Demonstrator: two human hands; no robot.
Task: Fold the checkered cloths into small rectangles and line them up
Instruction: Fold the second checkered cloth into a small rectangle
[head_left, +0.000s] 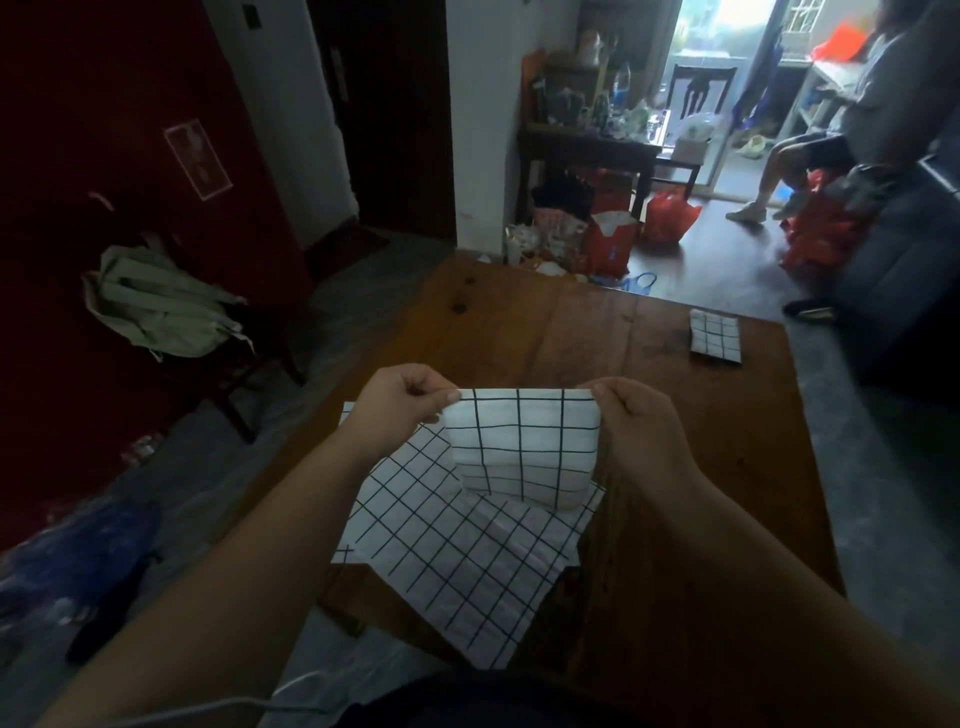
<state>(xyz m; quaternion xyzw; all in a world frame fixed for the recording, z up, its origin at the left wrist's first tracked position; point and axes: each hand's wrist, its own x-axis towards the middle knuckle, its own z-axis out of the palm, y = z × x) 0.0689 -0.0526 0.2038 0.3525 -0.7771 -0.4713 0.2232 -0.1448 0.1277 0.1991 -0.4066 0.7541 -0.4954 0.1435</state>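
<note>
Left of the fingers (415, 384), a pale backpack (156, 306) lies on a dark chair; the left hand (400, 405) and right hand (639, 421) each pinch an upper corner of a partly folded checkered cloth (519, 447), fingers curled tight on the fabric, which hangs between them above the desk (701, 467). Below the fingers, unfolded checkered cloths (441, 551) lie flat and overlapping, partly hidden by the hanging cloth and the left wrist. Beyond and right of the fingers, a small folded cloth (716, 340) rests near the desk's far right corner, with a seated person (831, 130), cut off by the frame, farther back.
</note>
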